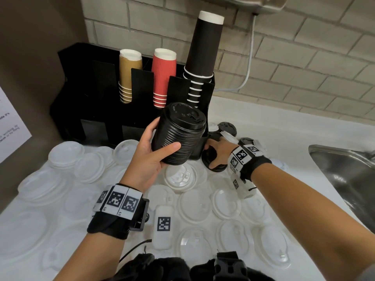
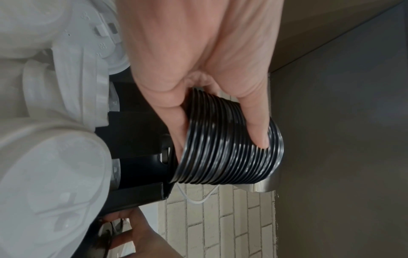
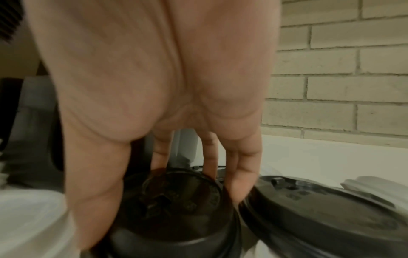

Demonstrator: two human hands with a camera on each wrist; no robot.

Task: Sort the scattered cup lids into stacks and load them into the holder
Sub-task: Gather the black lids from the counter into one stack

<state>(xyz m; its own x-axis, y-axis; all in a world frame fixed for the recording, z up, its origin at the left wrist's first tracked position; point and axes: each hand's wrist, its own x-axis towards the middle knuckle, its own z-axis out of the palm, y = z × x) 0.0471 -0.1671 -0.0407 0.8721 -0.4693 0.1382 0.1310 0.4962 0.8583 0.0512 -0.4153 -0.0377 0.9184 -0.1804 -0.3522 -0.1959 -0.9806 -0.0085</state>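
My left hand [image 1: 164, 136] grips a tall stack of black lids [image 1: 178, 134], tilted, in front of the black holder [image 1: 97, 98]. In the left wrist view the thumb [image 2: 258, 132] presses across the stack's ribbed side [image 2: 232, 157]. My right hand [image 1: 211, 155] reaches down beside the holder's right end, thumb and fingers round a single black lid [image 1: 218, 169] on the counter. The right wrist view shows that lid [image 3: 176, 235] between thumb and fingers [image 3: 240, 183]. More loose black lids [image 1: 227, 126] lie behind it.
White and clear lids [image 1: 182, 177] cover the white counter, some piled at the left [image 1: 67, 153]. The holder carries brown [image 1: 129, 74], red [image 1: 163, 76] and black cups [image 1: 205, 53]. A steel sink [image 1: 345, 179] is at the right, a brick wall behind.
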